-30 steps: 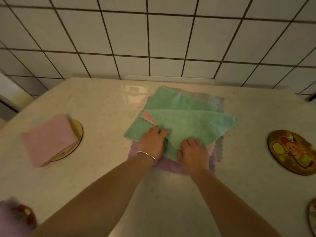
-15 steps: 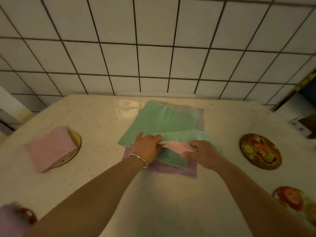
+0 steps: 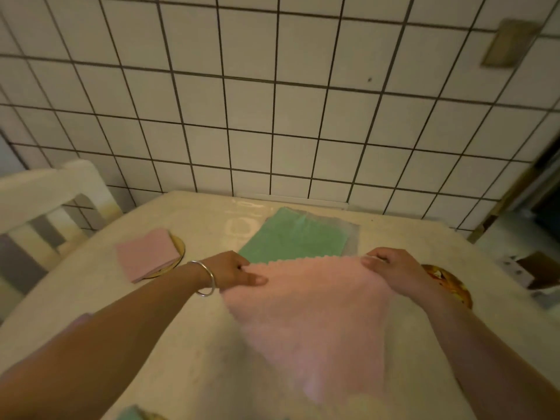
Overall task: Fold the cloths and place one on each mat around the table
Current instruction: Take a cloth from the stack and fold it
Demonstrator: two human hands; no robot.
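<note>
Both your arms reach forward over the table (image 3: 188, 344), and between them you hold a pink cloth (image 3: 312, 313) spread out by its far edge. Your left hand (image 3: 231, 272), a silver bangle (image 3: 206, 278) on its wrist, pinches the cloth's left corner, thumb lying on top. Your right hand (image 3: 391, 272) curls its fingers over the right corner. From that held edge the cloth slopes down toward you, and its near end blurs out. Just beyond your grip a green cloth (image 3: 292, 241) lies flat on a greyish cloth (image 3: 353, 237). Beyond your left hand, a folded pink cloth (image 3: 147, 254) sits on a round mat (image 3: 178, 253). Your right wrist hides most of another round mat (image 3: 451, 286). At the bottom edge, a green scrap is cut off, too blurred to name.
</note>
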